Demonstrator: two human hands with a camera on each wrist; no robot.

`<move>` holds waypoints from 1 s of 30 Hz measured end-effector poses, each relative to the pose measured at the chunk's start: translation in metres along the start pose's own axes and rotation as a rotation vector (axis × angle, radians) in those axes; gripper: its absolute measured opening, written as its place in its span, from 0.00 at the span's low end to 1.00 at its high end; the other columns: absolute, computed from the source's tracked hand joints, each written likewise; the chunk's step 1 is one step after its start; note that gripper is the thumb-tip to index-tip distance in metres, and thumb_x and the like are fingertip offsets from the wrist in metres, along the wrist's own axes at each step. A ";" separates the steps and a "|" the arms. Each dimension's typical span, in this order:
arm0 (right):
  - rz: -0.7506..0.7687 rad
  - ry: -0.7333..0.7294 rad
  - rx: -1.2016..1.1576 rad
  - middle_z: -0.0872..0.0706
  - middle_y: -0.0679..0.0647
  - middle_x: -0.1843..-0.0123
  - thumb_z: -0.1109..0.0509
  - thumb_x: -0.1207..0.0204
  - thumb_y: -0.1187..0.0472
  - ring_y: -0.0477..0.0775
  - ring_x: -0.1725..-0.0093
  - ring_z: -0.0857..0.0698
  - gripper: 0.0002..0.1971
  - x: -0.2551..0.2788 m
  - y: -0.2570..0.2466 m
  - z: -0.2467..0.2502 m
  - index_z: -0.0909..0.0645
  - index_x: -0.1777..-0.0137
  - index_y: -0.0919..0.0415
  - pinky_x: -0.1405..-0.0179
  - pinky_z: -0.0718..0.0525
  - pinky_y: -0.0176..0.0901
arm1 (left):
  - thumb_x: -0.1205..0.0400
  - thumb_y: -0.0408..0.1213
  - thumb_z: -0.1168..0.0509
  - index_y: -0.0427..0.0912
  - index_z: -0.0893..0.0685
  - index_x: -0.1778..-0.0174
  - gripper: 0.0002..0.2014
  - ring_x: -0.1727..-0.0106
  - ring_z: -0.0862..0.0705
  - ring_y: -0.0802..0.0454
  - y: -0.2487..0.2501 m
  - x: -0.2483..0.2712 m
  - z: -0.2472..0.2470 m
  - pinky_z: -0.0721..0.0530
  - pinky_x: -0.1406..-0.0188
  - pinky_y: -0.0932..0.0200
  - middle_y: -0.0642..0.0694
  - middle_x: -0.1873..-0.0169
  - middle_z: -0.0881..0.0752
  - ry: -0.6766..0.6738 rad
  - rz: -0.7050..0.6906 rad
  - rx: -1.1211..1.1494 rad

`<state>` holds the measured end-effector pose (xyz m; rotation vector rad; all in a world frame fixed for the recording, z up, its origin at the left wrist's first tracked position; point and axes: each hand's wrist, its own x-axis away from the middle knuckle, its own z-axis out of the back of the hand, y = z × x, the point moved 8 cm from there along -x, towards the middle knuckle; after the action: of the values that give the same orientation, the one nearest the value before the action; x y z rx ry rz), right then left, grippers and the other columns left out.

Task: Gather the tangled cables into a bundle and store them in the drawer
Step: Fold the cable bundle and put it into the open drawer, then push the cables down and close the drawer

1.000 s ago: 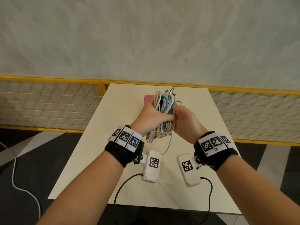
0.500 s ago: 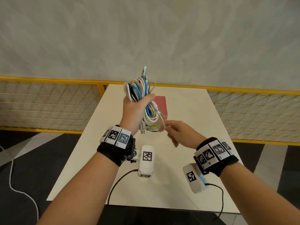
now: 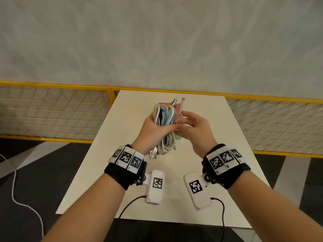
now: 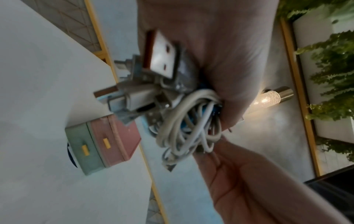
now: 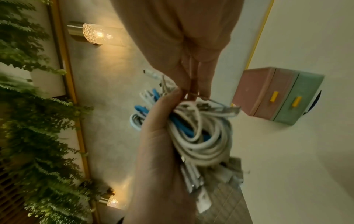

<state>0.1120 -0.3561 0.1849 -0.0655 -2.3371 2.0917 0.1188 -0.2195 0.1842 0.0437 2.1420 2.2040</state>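
Note:
My left hand grips a bundle of white and blue cables upright above the table, plugs sticking out at its top and bottom. Just right of it, my right hand pinches a thin loose white cable end against the bundle. In the left wrist view the coiled bundle fills the left hand's fist, with USB plugs poking out. The right wrist view shows the bundle too. A small drawer box, pink and green with yellow handles, stands on the table with both drawers shut, mostly hidden behind the bundle in the head view.
The cream table stands against a yellow mesh railing at its far edge. A white cord lies on the dark floor to the left. The camera leads hang over the near table edge.
The left hand has brought the bundle down from its raised position. The right hand has moved up from near the drawer box and now pinches a loose cable end beside the bundle.

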 end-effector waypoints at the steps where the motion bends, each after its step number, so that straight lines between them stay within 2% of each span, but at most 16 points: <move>1: 0.005 -0.031 0.011 0.11 0.54 0.57 0.36 0.25 0.81 0.46 0.60 0.10 0.17 0.003 -0.001 -0.008 0.18 0.43 0.64 0.58 0.10 0.40 | 0.26 0.32 0.23 0.43 0.14 0.41 0.18 0.55 0.10 0.60 -0.002 0.000 0.001 0.13 0.57 0.68 0.49 0.54 0.09 0.012 -0.008 -0.009; 4: -0.044 -0.095 0.022 0.10 0.58 0.52 0.43 0.24 0.80 0.47 0.56 0.11 0.19 0.007 0.004 -0.026 0.14 0.44 0.66 0.57 0.15 0.36 | 0.28 0.33 0.21 0.45 0.17 0.37 0.23 0.53 0.11 0.63 -0.008 -0.001 0.009 0.13 0.55 0.67 0.52 0.52 0.10 0.038 -0.030 -0.035; 7: -0.114 -0.144 0.036 0.14 0.63 0.51 0.43 0.26 0.78 0.55 0.55 0.18 0.19 0.008 0.009 -0.040 0.14 0.45 0.65 0.52 0.20 0.46 | 0.28 0.32 0.22 0.49 0.18 0.40 0.22 0.55 0.11 0.66 -0.014 -0.004 0.019 0.14 0.58 0.69 0.55 0.54 0.11 0.058 -0.036 -0.029; 8: -0.113 -0.176 0.058 0.15 0.63 0.52 0.44 0.26 0.78 0.53 0.56 0.18 0.20 0.009 0.008 -0.047 0.15 0.43 0.66 0.53 0.21 0.45 | 0.29 0.30 0.22 0.50 0.18 0.42 0.21 0.56 0.11 0.66 -0.015 -0.005 0.022 0.14 0.59 0.70 0.55 0.55 0.11 0.063 -0.032 -0.030; 10: -0.115 -0.260 0.085 0.17 0.63 0.51 0.46 0.27 0.80 0.46 0.62 0.17 0.23 0.011 0.010 -0.058 0.19 0.37 0.68 0.58 0.19 0.35 | 0.29 0.28 0.23 0.49 0.18 0.44 0.21 0.56 0.12 0.62 -0.020 -0.009 0.030 0.13 0.58 0.67 0.52 0.56 0.11 0.056 -0.006 -0.050; 11: -0.125 -0.316 0.070 0.17 0.66 0.48 0.47 0.28 0.81 0.46 0.59 0.14 0.25 0.012 0.012 -0.064 0.21 0.34 0.66 0.57 0.16 0.35 | 0.29 0.27 0.23 0.47 0.17 0.44 0.20 0.56 0.12 0.59 -0.022 -0.012 0.033 0.13 0.58 0.65 0.51 0.57 0.11 0.042 0.009 -0.069; 12: -0.139 -0.369 0.068 0.17 0.68 0.41 0.47 0.28 0.81 0.53 0.49 0.13 0.28 0.012 0.016 -0.067 0.22 0.32 0.62 0.47 0.13 0.42 | 0.29 0.27 0.24 0.45 0.16 0.46 0.18 0.57 0.12 0.57 -0.023 -0.015 0.037 0.12 0.58 0.64 0.50 0.58 0.11 0.027 0.022 -0.088; 13: -0.157 -0.404 0.082 0.20 0.68 0.34 0.46 0.28 0.81 0.61 0.38 0.17 0.30 0.011 0.022 -0.069 0.22 0.32 0.56 0.35 0.18 0.54 | 0.29 0.27 0.24 0.43 0.15 0.47 0.16 0.58 0.12 0.55 -0.025 -0.019 0.041 0.12 0.59 0.63 0.49 0.60 0.11 0.012 0.036 -0.107; 14: -0.173 -0.399 0.129 0.21 0.64 0.31 0.45 0.27 0.80 0.63 0.31 0.22 0.31 0.008 0.028 -0.066 0.22 0.31 0.52 0.29 0.24 0.59 | 0.29 0.28 0.24 0.42 0.14 0.50 0.13 0.59 0.12 0.53 -0.026 -0.023 0.045 0.13 0.60 0.62 0.49 0.62 0.12 0.002 0.051 -0.128; 16: -0.166 -0.309 0.259 0.19 0.55 0.31 0.44 0.26 0.78 0.58 0.30 0.22 0.30 -0.005 0.038 -0.054 0.24 0.28 0.52 0.33 0.22 0.53 | 0.30 0.31 0.23 0.43 0.15 0.59 0.09 0.65 0.16 0.54 -0.032 -0.031 0.055 0.18 0.65 0.62 0.50 0.68 0.15 0.004 0.073 -0.174; 18: -0.141 -0.164 0.326 0.18 0.53 0.33 0.43 0.24 0.77 0.52 0.37 0.19 0.27 -0.019 0.046 -0.033 0.24 0.28 0.57 0.42 0.20 0.39 | 0.32 0.33 0.23 0.45 0.18 0.66 0.09 0.69 0.20 0.54 -0.041 -0.043 0.066 0.22 0.67 0.62 0.52 0.73 0.19 0.046 0.088 -0.211; 20: -0.151 -0.014 0.326 0.18 0.53 0.33 0.41 0.25 0.74 0.49 0.40 0.20 0.23 -0.031 0.061 -0.008 0.21 0.32 0.57 0.40 0.22 0.40 | 0.30 0.33 0.24 0.45 0.19 0.68 0.09 0.68 0.20 0.52 -0.053 -0.059 0.074 0.24 0.69 0.62 0.52 0.73 0.19 0.089 0.102 -0.302; 23: -0.286 0.144 0.302 0.20 0.56 0.37 0.39 0.24 0.73 0.52 0.45 0.20 0.21 -0.039 0.103 0.025 0.23 0.33 0.59 0.41 0.20 0.51 | 0.28 0.35 0.27 0.41 0.16 0.60 0.06 0.64 0.17 0.48 -0.072 -0.086 0.070 0.24 0.69 0.62 0.48 0.68 0.16 0.078 0.123 -0.499; 25: -0.389 0.210 0.315 0.20 0.57 0.43 0.38 0.23 0.72 0.55 0.49 0.19 0.22 -0.046 0.136 0.041 0.27 0.29 0.62 0.44 0.18 0.54 | 0.28 0.37 0.27 0.41 0.15 0.50 0.11 0.57 0.14 0.43 -0.084 -0.106 0.055 0.19 0.62 0.58 0.44 0.60 0.12 0.021 0.128 -0.617; 28: -0.524 0.274 0.301 0.18 0.56 0.55 0.37 0.24 0.71 0.57 0.56 0.19 0.25 -0.063 0.185 0.058 0.32 0.26 0.64 0.50 0.17 0.55 | 0.27 0.39 0.28 0.46 0.19 0.39 0.19 0.50 0.14 0.40 -0.098 -0.136 0.025 0.15 0.53 0.53 0.44 0.51 0.11 -0.077 0.116 -0.814; 30: -0.604 0.296 0.263 0.18 0.59 0.52 0.35 0.24 0.71 0.59 0.54 0.18 0.28 -0.079 0.213 0.063 0.36 0.24 0.64 0.51 0.17 0.55 | 0.26 0.39 0.29 0.47 0.21 0.34 0.23 0.49 0.14 0.39 -0.108 -0.151 0.009 0.14 0.49 0.50 0.44 0.48 0.11 -0.139 0.121 -0.910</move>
<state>0.1946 -0.3983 -0.0315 0.2764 -1.6296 1.8915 0.2728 -0.2182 0.0805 0.2648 0.9338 2.9003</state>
